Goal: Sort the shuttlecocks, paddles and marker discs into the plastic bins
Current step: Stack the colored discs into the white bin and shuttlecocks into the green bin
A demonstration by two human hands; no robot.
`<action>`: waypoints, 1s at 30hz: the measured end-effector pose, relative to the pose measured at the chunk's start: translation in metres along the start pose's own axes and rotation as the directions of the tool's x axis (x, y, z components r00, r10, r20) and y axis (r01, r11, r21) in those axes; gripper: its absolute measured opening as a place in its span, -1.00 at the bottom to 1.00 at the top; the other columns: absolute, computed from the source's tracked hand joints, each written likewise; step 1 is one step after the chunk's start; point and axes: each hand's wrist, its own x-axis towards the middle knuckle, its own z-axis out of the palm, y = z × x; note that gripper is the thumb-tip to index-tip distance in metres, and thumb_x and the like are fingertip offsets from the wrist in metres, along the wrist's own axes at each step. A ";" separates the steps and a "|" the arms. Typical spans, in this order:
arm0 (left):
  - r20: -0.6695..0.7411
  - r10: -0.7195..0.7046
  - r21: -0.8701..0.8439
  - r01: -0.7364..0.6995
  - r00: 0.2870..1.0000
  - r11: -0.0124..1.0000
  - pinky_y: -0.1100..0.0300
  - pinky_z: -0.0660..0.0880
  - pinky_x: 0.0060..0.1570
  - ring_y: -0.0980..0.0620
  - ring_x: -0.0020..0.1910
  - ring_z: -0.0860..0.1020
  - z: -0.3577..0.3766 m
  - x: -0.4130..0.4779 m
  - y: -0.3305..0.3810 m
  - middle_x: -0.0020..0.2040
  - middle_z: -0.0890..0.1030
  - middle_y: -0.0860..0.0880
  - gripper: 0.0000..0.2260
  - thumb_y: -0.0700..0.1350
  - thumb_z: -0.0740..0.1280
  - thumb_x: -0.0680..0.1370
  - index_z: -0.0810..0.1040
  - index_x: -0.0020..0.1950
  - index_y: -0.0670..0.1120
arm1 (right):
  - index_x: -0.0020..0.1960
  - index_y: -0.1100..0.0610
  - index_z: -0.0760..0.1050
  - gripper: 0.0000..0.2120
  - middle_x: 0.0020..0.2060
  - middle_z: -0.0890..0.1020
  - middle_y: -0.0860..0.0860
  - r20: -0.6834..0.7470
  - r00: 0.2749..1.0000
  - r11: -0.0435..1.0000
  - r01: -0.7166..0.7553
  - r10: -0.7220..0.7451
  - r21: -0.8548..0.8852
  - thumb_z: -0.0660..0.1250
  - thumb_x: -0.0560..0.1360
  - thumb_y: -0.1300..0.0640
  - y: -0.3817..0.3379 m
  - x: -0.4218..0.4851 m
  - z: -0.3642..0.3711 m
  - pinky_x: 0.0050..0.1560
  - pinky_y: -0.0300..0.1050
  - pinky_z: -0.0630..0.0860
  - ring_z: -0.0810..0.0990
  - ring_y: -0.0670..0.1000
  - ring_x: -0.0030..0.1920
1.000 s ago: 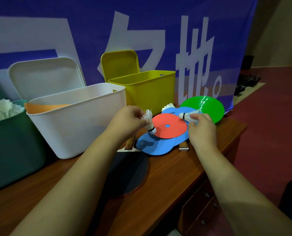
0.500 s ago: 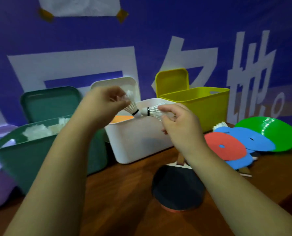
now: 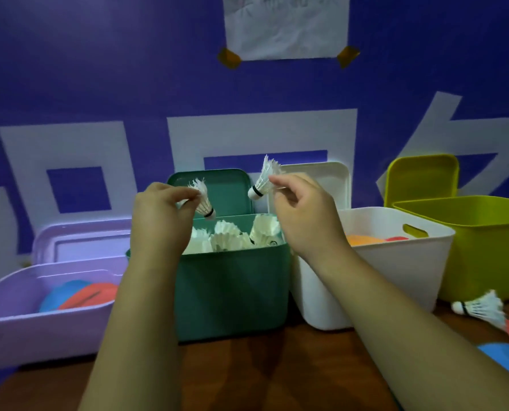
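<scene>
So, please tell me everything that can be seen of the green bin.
The green bin is dark, matt plastic by its look, box-shaped with rounded corners. It is open; its lid stands upright behind it. White shuttlecocks fill it almost to the rim. It stands on the wooden table between the purple bin and the white bin. The left hand and right hand each pinch one more above its opening.
</scene>
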 end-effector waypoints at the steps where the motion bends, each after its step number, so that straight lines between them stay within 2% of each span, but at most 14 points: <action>1: -0.014 -0.017 0.000 0.017 1.000 1.000 0.16 0.42 0.04 -0.06 0.09 0.58 0.000 0.002 -0.008 0.12 0.62 -0.04 -0.84 -0.02 0.48 0.59 0.76 0.15 0.04 | 0.30 0.10 0.67 -0.69 0.14 0.67 -0.08 0.003 1.000 1.000 0.018 -0.018 -0.005 0.31 0.63 0.27 0.001 0.006 0.010 0.23 -0.27 0.54 0.63 -0.12 0.14; 3: -0.034 -0.052 -0.017 0.051 0.998 0.999 0.16 0.43 0.04 -0.06 0.10 0.57 0.001 0.006 -0.021 0.09 0.59 -0.01 -0.84 -0.02 0.48 0.59 0.76 0.16 0.05 | 0.31 0.09 0.67 -0.66 0.19 0.66 -0.07 0.059 0.998 0.998 0.032 -0.028 -0.056 0.28 0.62 0.28 0.007 0.015 0.027 0.30 -0.22 0.51 0.61 -0.07 0.20; 6: -0.113 -0.078 -0.024 0.076 0.990 0.997 0.16 0.41 -0.01 -0.07 0.05 0.53 0.005 0.007 -0.036 0.01 0.49 0.02 -0.85 -0.02 0.50 0.58 0.76 0.14 0.07 | 0.26 -0.03 0.70 -0.68 0.31 0.63 -0.09 0.251 0.967 0.930 0.049 0.047 -0.364 0.29 0.60 0.15 0.021 0.024 0.047 0.39 0.01 0.46 0.53 0.11 0.30; 7: -0.149 -0.084 -0.016 0.082 0.985 0.996 0.15 0.39 -0.04 -0.08 0.04 0.52 0.008 0.008 -0.039 -0.02 0.46 0.01 -0.84 -0.01 0.50 0.58 0.76 0.14 0.07 | 0.22 -0.06 0.72 -0.70 0.31 0.64 -0.10 0.269 0.958 0.903 0.029 0.097 -0.429 0.28 0.61 0.11 0.024 0.023 0.052 0.38 0.03 0.46 0.51 0.14 0.30; 11: -0.194 -0.099 -0.005 0.100 0.976 0.995 0.17 0.31 -0.16 -0.06 -0.10 0.50 0.017 0.008 -0.042 -0.13 0.46 0.00 -0.84 0.00 0.46 0.60 0.76 0.15 0.11 | 0.10 -0.06 0.74 -0.71 0.16 0.70 -0.09 0.173 0.980 0.946 -0.038 0.098 -0.322 0.25 0.60 0.13 0.023 0.017 0.064 0.29 -0.01 0.49 0.53 0.10 0.22; 14: -0.182 -0.044 -0.034 0.038 0.982 0.999 0.09 0.48 -0.14 -0.11 -0.07 0.58 0.024 0.007 -0.041 -0.12 0.59 -0.01 -0.83 -0.03 0.45 0.60 0.76 0.16 0.10 | 0.02 -0.06 0.74 -0.71 0.07 0.70 -0.11 0.103 0.990 0.970 -0.073 0.099 -0.233 0.24 0.59 0.14 0.022 0.008 0.066 0.18 -0.08 0.49 0.55 0.06 0.16; 16: -0.079 -0.045 0.023 0.047 0.996 0.999 0.01 0.56 0.00 -0.17 0.05 0.59 0.030 0.005 -0.042 0.01 0.66 -0.02 -0.73 -0.08 0.39 0.61 0.69 0.29 0.11 | -0.03 -0.07 0.73 -0.72 0.02 0.70 -0.11 0.074 0.987 0.972 -0.128 0.145 -0.197 0.24 0.57 0.14 0.028 0.003 0.066 0.13 -0.08 0.50 0.57 0.07 0.13; 18: 0.086 -0.125 0.134 0.113 0.988 0.984 -0.11 0.56 0.16 -0.22 0.21 0.54 0.035 0.003 -0.040 0.21 0.65 -0.04 -0.50 -0.15 0.30 0.58 0.48 0.52 0.14 | -0.03 -0.08 0.73 -0.71 0.00 0.69 -0.10 0.081 0.980 0.965 -0.159 0.179 -0.207 0.23 0.57 0.13 0.034 0.000 0.067 0.08 -0.09 0.50 0.58 0.08 0.11; 20: 0.131 -0.216 0.151 0.196 0.967 0.969 -0.19 0.54 0.24 -0.24 0.27 0.52 0.037 0.000 -0.036 0.32 0.61 -0.07 -0.38 -0.20 0.23 0.54 0.36 0.60 0.13 | -0.01 -0.06 0.74 -0.70 0.00 0.68 -0.08 0.084 0.978 0.960 -0.171 0.193 -0.220 0.23 0.57 0.13 0.037 0.001 0.066 0.04 -0.10 0.47 0.58 0.08 0.11; 23: 0.117 -0.245 0.148 0.227 0.962 0.962 -0.20 0.52 0.27 -0.25 0.31 0.50 0.035 -0.003 -0.029 0.34 0.59 -0.10 -0.46 -0.24 0.19 0.54 0.47 0.53 0.01 | -0.03 -0.05 0.74 -0.71 0.00 0.70 -0.06 0.062 0.979 0.963 -0.181 0.197 -0.198 0.23 0.57 0.14 0.037 0.003 0.061 0.08 -0.08 0.52 0.59 0.07 0.10; 26: 0.150 -0.217 0.132 0.198 0.965 0.971 -0.07 0.52 0.28 -0.16 0.32 0.52 0.032 -0.004 -0.017 0.30 0.64 -0.04 -0.59 -0.24 0.20 0.58 0.63 0.37 -0.02 | -0.03 -0.04 0.74 -0.71 0.00 0.71 -0.07 0.054 0.977 0.964 -0.193 0.206 -0.182 0.23 0.57 0.13 0.035 0.004 0.057 0.07 -0.11 0.51 0.59 0.05 0.10; 30: 0.201 -0.175 -0.036 0.186 0.964 0.982 0.23 0.52 -0.05 0.12 0.04 0.63 0.026 -0.007 0.009 0.10 0.71 0.10 -0.67 -0.20 0.21 0.59 0.71 0.16 0.04 | -0.05 -0.03 0.74 -0.71 -0.02 0.71 -0.08 0.032 0.975 0.965 -0.212 0.220 -0.154 0.23 0.56 0.13 0.035 0.004 0.048 0.11 -0.07 0.55 0.60 0.06 0.09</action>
